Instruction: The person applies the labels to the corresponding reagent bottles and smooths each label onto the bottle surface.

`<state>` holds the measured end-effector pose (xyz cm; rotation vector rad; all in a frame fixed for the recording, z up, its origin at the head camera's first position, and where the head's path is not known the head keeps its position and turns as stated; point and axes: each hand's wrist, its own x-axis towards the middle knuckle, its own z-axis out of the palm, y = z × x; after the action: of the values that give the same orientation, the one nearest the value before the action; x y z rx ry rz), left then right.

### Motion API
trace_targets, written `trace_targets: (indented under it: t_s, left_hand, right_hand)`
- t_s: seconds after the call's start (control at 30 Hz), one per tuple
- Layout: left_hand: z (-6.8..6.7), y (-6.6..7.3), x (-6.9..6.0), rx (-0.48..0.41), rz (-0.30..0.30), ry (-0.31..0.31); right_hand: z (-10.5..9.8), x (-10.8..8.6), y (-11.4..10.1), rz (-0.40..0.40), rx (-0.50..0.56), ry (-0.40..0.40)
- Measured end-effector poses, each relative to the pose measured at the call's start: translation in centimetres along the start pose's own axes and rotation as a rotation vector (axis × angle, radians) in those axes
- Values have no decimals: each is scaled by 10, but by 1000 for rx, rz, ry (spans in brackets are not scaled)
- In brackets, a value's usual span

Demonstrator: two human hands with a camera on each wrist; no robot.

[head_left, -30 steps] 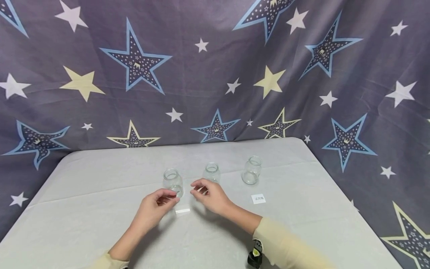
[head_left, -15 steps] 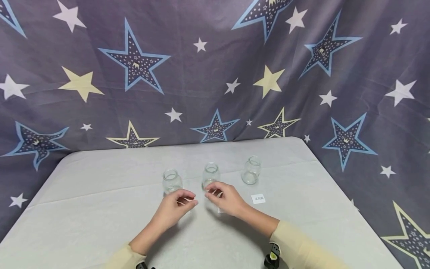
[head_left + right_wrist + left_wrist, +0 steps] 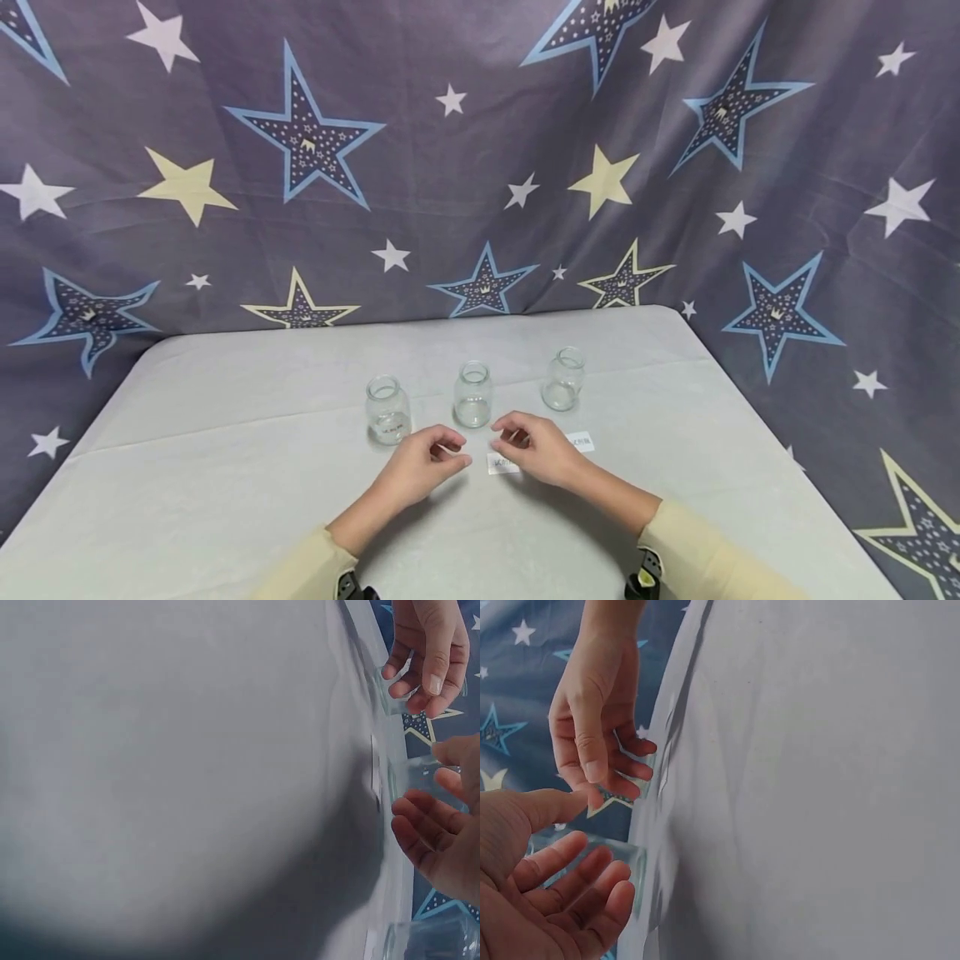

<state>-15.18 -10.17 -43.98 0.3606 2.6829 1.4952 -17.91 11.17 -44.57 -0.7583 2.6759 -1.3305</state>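
My left hand [image 3: 422, 467] hovers over the table in front of the left and middle jars, its fingers loosely bent around nothing. Facing it, my right hand [image 3: 542, 450] is also bare, beside a small white label [image 3: 502, 463] with handwriting. Part of another white label [image 3: 581, 441] shows behind that hand. Three clear glass jars stand upright: the left jar [image 3: 388, 411] has small writing low on its front, while the middle jar [image 3: 473, 396] and right jar [image 3: 563, 379] look plain. The right wrist view shows a gap between both hands [image 3: 442, 840].
A pale cloth covers the table [image 3: 225, 467]. Behind it hangs a dark curtain [image 3: 420, 183] printed with stars, which also runs along the right side. Black straps with devices sit at both wrists below cream sleeves [image 3: 697, 546].
Both hands have moved right, from in front of the left jar toward the middle jar. The left jar's writing and the label before the middle jar have come into sight.
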Motion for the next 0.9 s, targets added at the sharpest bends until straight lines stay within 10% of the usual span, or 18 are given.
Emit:
trace_targets:
  t_s: [0.9]
  left_hand:
    - [36,1,14,294,94,-111]
  right_hand:
    - [-9,-14,21,-22,-212,-81]
